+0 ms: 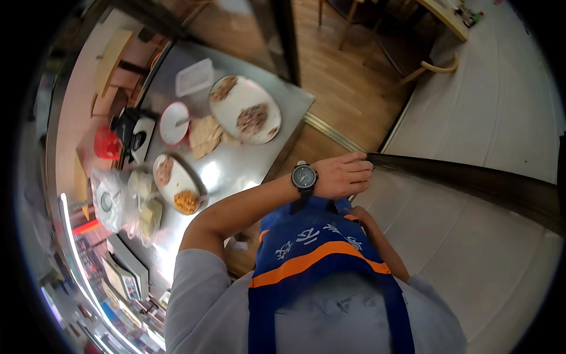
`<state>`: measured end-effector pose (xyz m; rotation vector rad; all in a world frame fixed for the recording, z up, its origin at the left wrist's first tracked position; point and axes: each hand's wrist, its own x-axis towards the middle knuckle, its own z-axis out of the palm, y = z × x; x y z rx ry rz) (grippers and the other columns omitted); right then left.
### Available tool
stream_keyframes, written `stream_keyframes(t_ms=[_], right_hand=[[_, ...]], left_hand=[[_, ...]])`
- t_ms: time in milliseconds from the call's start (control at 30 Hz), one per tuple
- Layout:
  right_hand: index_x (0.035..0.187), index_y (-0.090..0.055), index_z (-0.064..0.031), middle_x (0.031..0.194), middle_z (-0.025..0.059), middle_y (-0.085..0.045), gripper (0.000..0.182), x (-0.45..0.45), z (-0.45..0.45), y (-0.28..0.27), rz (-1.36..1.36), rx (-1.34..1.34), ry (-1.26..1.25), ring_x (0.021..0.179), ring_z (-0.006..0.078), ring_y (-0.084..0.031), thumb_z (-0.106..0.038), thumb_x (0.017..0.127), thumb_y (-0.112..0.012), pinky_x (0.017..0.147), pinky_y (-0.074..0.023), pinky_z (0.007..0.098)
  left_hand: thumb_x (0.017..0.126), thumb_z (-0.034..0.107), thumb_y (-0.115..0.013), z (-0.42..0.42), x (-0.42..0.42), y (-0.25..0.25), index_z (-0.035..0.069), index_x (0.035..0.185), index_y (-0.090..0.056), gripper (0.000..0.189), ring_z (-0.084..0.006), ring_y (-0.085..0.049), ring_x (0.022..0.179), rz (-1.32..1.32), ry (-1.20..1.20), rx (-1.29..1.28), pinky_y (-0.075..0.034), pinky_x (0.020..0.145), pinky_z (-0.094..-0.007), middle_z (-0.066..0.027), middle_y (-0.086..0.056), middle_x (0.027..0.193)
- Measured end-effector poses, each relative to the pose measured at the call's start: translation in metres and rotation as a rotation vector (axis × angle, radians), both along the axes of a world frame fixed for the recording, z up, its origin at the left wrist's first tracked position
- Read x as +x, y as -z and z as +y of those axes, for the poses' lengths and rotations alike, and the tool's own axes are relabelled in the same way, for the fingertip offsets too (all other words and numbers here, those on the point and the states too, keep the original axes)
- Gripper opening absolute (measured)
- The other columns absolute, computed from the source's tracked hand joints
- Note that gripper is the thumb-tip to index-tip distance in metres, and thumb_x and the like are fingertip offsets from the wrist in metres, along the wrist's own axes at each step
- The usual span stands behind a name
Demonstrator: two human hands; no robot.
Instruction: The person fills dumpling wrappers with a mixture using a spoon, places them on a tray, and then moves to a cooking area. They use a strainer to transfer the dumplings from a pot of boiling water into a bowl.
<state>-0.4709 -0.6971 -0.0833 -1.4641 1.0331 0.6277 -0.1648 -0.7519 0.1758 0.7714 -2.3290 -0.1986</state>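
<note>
My left hand (347,175), with a black wristwatch (304,176) on the wrist, reaches across in front of my body. Its fingertips meet the near end of a dark door frame or post (424,170); whether they grip it or only touch it is unclear. Below it, my right hand (361,216) shows only in part at the side of my blue apron (305,234) with orange trim. The apron and left hand hide its fingers, so what it holds cannot be seen. The apron bears writing.
A steel table (239,166) at left carries a large oval plate (230,106) of meat, a smaller oval plate (170,190) of food, a red-rimmed bowl (174,124), a clear plastic tray (194,77) and plastic bags (108,201). A white wall (477,132) stands right; chairs (407,57) are beyond.
</note>
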Motion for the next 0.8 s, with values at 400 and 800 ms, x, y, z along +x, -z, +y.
stream_keyframes(t_ms=[400,800], right_hand=[[0.069,-0.068,0.001,0.065,0.0182,-0.064,0.032,-0.034,-0.217,0.048,0.19,-0.655,0.963,0.056,0.0273,-0.063,-0.03,0.071,-0.073,0.061,-0.05,0.0372],[0.059,-0.06,0.0035,0.051,0.0116,-0.055,0.026,0.059,-0.539,0.035,0.028,-0.717,0.915,0.049,0.0149,-0.056,-0.018,0.073,-0.068,0.054,-0.0475,0.035]], left_hand=[[0.078,0.023,-0.061,-0.288,-0.042,0.14,0.007,0.073,-0.065,0.017,-0.0351,-0.062,0.074,-0.208,0.058,0.775,-0.049,0.066,-0.0452,-0.0158,-0.064,0.074],[0.081,0.039,-0.057,-0.528,0.12,0.301,0.005,0.093,-0.069,0.037,-0.0347,-0.064,0.08,-0.2,-0.477,1.294,-0.051,0.072,-0.0435,-0.0197,-0.067,0.084]])
